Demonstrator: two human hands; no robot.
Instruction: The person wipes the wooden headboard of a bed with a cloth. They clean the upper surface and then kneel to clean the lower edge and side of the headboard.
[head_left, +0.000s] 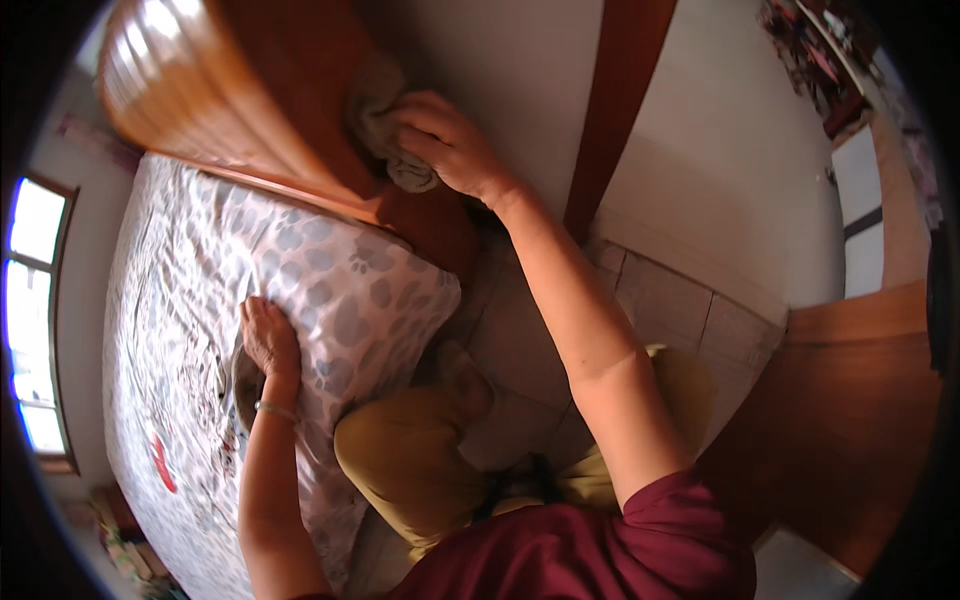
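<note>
My right hand (450, 142) grips a crumpled grey-brown cloth (411, 171) against the end face of a glossy wooden headboard (300, 120). Part of the cloth lies in shadow, and its far edge is hard to make out. My left hand (270, 337) rests on the bed, pressed on the patterned sheet (337, 277). A dark round object (246, 382) lies under and beside that wrist; what it is I cannot tell. Whether the left fingers pinch any fabric is unclear.
A tiled floor (517, 337) lies between the bed and the pale wall (697, 150). A wooden door frame post (615, 112) stands right of the headboard. A brown wooden panel (840, 420) is at the right. A red item (162, 465) lies on the sheet; a window (36, 322) is at the left.
</note>
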